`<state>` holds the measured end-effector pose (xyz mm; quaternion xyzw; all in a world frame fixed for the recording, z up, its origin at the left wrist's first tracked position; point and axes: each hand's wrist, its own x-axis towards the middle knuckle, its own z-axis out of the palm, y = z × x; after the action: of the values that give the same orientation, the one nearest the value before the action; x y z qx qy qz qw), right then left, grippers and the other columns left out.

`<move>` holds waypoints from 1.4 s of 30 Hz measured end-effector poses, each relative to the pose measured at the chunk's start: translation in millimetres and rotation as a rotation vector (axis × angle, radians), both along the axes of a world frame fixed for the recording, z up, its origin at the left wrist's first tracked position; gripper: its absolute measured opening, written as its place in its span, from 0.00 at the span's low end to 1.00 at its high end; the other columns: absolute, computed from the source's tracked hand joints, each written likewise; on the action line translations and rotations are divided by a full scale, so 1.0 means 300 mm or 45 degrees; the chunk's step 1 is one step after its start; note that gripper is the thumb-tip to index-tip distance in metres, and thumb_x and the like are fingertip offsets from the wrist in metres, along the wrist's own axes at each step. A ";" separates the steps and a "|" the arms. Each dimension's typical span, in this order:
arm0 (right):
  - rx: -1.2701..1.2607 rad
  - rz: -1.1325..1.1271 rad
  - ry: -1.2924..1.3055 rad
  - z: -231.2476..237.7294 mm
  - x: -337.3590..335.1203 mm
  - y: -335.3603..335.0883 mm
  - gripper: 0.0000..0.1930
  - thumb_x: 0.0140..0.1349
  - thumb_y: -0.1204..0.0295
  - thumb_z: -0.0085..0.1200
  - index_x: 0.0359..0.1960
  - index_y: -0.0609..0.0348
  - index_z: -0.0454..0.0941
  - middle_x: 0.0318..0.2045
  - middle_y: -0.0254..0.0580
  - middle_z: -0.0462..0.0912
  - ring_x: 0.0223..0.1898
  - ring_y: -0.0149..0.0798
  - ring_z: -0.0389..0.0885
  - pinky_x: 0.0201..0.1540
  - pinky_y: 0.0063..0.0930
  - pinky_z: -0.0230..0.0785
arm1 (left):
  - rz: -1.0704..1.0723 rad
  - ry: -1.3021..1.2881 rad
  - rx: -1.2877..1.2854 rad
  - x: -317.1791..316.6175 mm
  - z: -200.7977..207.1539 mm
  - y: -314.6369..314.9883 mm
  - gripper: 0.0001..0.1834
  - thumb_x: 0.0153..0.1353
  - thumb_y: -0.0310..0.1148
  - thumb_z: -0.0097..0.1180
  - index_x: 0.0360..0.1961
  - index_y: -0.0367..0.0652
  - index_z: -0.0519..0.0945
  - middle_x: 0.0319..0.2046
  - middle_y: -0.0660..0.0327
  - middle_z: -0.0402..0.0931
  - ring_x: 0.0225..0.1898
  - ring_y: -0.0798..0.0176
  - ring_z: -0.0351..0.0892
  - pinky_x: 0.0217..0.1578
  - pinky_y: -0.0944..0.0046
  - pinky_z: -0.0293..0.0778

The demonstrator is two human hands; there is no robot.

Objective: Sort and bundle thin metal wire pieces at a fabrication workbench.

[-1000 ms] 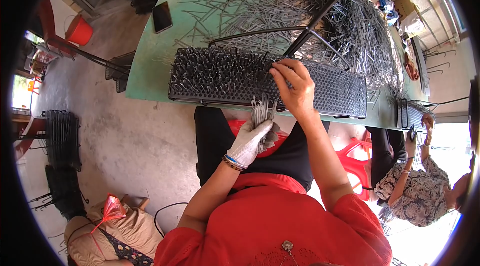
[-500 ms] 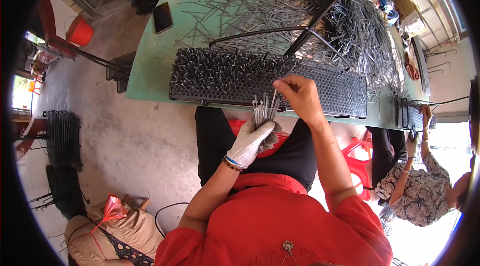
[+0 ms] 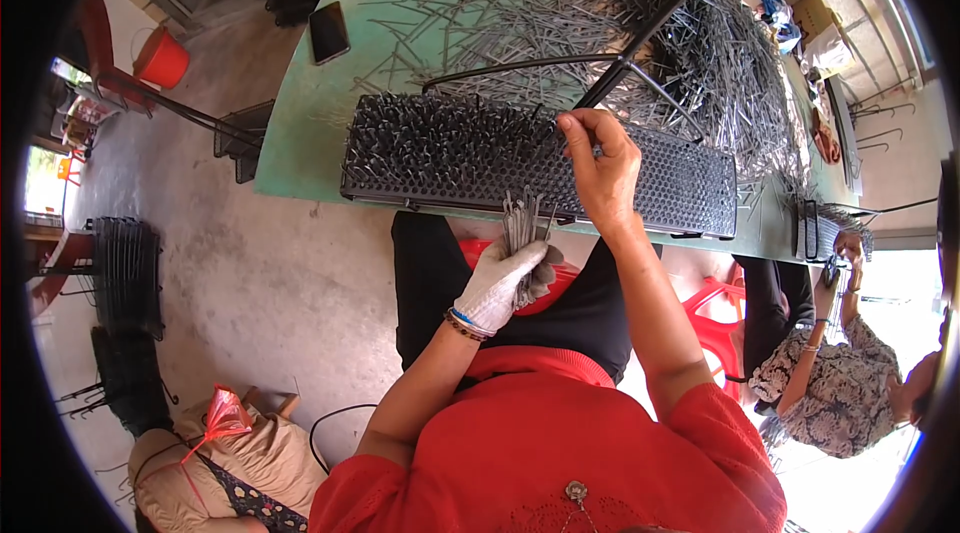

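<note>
Starting from the left, we see a red bucket [image 3: 162, 58] on the floor, then a dark phone [image 3: 328, 35] lying near the left edge of the green table [image 3: 305, 138]. Along the table's near edge, in front of us, sits a long black perforated tray [image 3: 690, 183]; its left part bristles with thin upright metal rods [image 3: 430, 143], some leaning, while the holes toward its right end stand bare. Just below its near edge, our gloved left hand [image 3: 500, 283] is closed around a bundle of loose rods [image 3: 520, 218], tips up. A loosened grip there could, we judge, let some slide out into our lap. Our bare right hand [image 3: 605, 163] is over the tray's middle, thumb and forefinger brought near each other; we cannot tell whether a rod sits between them. A hurried or slanted push could miss a hole, or knuckles brushing the standing rods could tilt them. Behind the tray, a tangled rod pile [image 3: 700, 63] spreads loosely, and a careless reach might snag it. At far right, a co-worker [image 3: 840, 383] sits.
</note>
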<state>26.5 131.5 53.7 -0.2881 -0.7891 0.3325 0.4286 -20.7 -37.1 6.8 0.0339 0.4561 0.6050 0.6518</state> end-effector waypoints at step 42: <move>0.472 0.111 -0.113 -0.070 0.024 -0.026 0.06 0.52 0.79 0.64 0.33 0.63 0.82 0.32 0.44 0.83 0.28 0.43 0.82 0.31 0.30 0.75 | 0.048 -0.084 0.130 0.024 -0.058 0.001 0.10 0.66 0.32 0.53 0.45 0.38 0.75 0.34 0.60 0.81 0.29 0.70 0.81 0.26 0.75 0.76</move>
<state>33.6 123.8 32.6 -0.1840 -0.8667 0.1867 0.4245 -13.4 -36.7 -10.7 0.0385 0.4034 0.6403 0.6525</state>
